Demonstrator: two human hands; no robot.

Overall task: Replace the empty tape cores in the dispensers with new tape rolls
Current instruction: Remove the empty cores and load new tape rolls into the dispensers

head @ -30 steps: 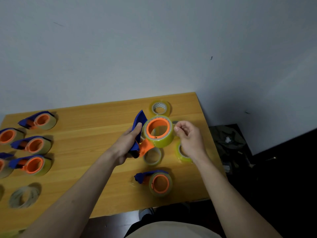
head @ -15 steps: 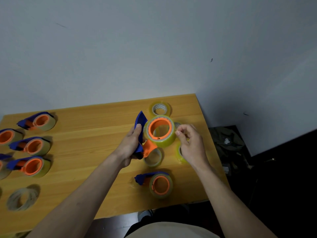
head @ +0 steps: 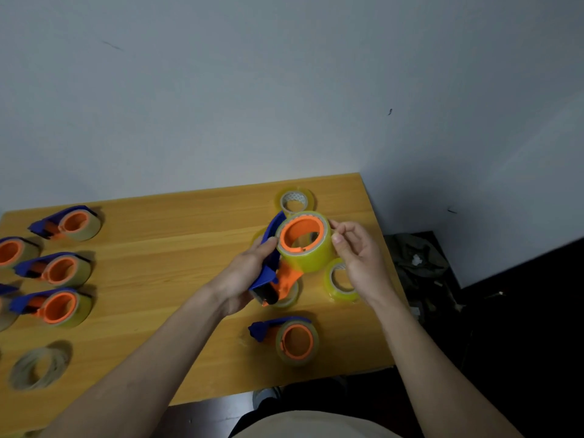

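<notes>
Left hand [head: 243,276] has a grip on the blue dispenser [head: 268,267], held up over the wooden table [head: 158,279], with a yellow tape roll [head: 308,252] sitting on its orange hub, and the right hand [head: 357,260] pinches that roll's right edge with curled fingers.

Left hand [head: 243,276] holds dispenser [head: 271,267]; right hand [head: 357,260] touches its tape roll [head: 311,257].

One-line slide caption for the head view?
Left hand grips a blue-and-orange dispenser loaded with a yellow tape roll while the right hand fingers the roll's edge above the wooden table.
</notes>
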